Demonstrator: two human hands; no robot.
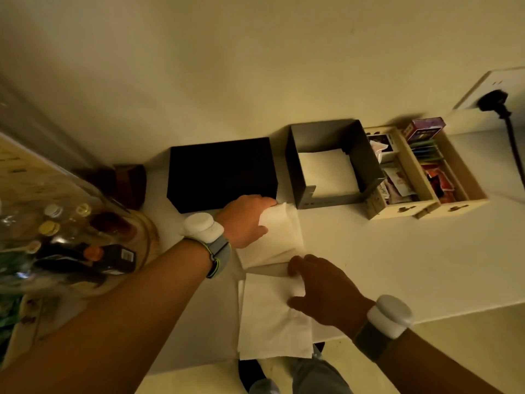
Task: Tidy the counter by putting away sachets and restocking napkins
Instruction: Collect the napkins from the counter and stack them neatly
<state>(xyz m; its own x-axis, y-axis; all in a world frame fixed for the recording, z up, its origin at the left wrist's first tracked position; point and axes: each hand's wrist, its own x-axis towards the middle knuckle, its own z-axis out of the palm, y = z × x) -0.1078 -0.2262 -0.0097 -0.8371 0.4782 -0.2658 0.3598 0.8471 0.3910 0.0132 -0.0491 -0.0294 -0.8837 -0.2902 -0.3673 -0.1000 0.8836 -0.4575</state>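
Note:
My left hand (246,221) grips the far edge of a stack of white napkins (279,240) lying on the white counter (383,263). Closer to me, my right hand (324,291) pinches the edge of a second white napkin pile (270,322) that hangs over the counter's front edge. A grey napkin holder (356,146) stands behind, with a few white napkins (326,172) flat inside it. To its right is a wooden sachet organiser (403,207) with sachets (397,180) in its compartments.
A black box (221,173) sits against the wall beside my left hand. At the left is a round wooden tray (147,237) with several bottles. A wall socket with a black plug (493,100) is at the far right. A small purple box (424,127) rests on the organiser's back.

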